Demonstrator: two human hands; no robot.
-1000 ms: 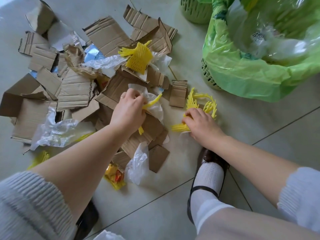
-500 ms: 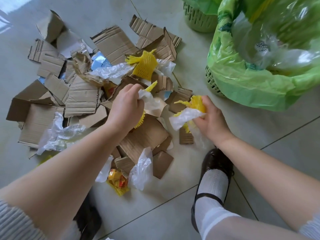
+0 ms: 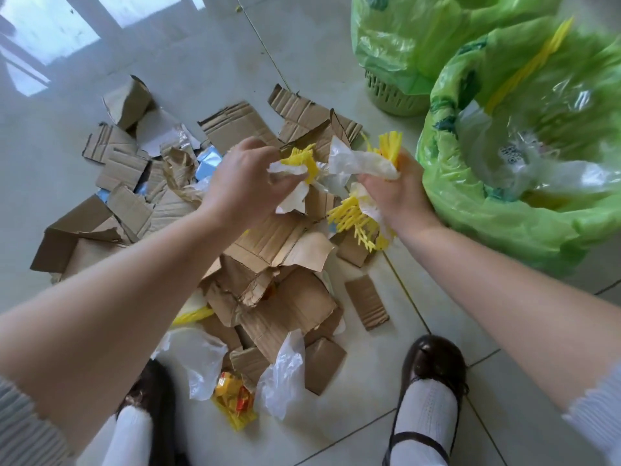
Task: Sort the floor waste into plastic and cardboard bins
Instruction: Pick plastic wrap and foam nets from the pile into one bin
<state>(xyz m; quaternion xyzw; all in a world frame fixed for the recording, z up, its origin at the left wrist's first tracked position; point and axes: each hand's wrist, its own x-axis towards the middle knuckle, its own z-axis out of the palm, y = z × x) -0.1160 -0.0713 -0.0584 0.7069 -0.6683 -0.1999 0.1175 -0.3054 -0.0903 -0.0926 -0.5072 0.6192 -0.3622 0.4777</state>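
We have both fists clenched on yellow foam netting and clear film, left hand (image 3: 242,183) beside right hand (image 3: 393,193), which sits just left of the green-lined plastic bin (image 3: 504,230)

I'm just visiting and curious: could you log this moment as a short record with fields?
left hand: shut on yellow mesh and white film
right hand: shut on a film-and-mesh bundle
near bin: green liner, clear plastic inside
far bin: green liner, contents hidden
floor pile: mostly cardboard, some bags
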